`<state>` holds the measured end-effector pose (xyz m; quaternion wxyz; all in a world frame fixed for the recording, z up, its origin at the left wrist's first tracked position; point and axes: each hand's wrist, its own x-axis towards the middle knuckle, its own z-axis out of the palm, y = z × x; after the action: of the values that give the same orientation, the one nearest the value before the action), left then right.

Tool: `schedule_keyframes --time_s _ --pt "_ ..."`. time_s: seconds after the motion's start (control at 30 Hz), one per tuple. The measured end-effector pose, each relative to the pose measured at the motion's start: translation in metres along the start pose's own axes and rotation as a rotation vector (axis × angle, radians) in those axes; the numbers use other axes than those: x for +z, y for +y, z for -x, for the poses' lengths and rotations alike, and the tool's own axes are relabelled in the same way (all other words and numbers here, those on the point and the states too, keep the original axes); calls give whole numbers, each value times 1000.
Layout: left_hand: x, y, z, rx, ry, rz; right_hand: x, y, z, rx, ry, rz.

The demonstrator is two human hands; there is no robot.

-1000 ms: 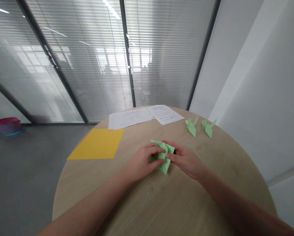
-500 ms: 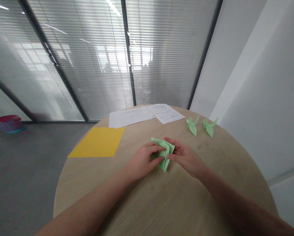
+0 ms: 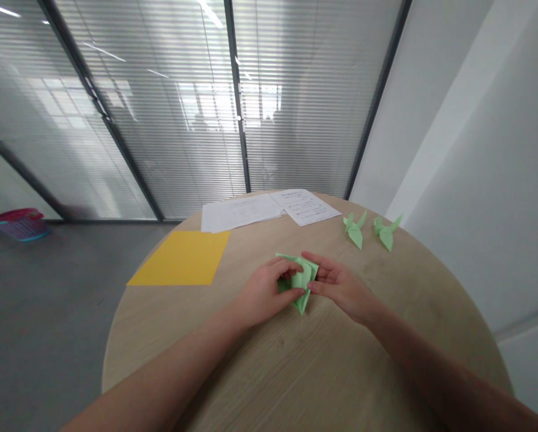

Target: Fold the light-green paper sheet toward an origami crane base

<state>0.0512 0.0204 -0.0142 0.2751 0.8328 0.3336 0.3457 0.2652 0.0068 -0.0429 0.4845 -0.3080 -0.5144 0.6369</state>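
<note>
A partly folded sheet of light green paper (image 3: pixel 303 278) lies near the middle of the table, creased into several flaps with a point toward me. Over its left side is my left hand (image 3: pixel 269 289), fingers curled and thumb pressing on the paper's face. My right hand (image 3: pixel 336 285) pinches the right edge between thumb and fingers. Part of the paper is hidden under the left fingers. Two folded green paper cranes, a left one (image 3: pixel 355 230) and a right one (image 3: pixel 387 233), stand beyond my right hand.
A yellow sheet (image 3: pixel 181 258) lies at the left of the round wooden table (image 3: pixel 269 384). White papers (image 3: pixel 242 213) and a printed page (image 3: pixel 305 207) are at the far edge. A red and blue basket (image 3: pixel 20 225) sits on the floor at far left.
My left fingers and thumb have shifted slightly on the green paper, the index finger bending more. Both hands stay on it. The whole view has moved a little.
</note>
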Motion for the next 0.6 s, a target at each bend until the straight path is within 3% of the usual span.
schedule_keyframes --time_s 0.43,0.6 --pt "0 0 0 -14 -7 22 -4 -1 0 -30 -38 81" --pt "-3 4 2 40 -15 -95 -2 -2 0 -31 -2 34"
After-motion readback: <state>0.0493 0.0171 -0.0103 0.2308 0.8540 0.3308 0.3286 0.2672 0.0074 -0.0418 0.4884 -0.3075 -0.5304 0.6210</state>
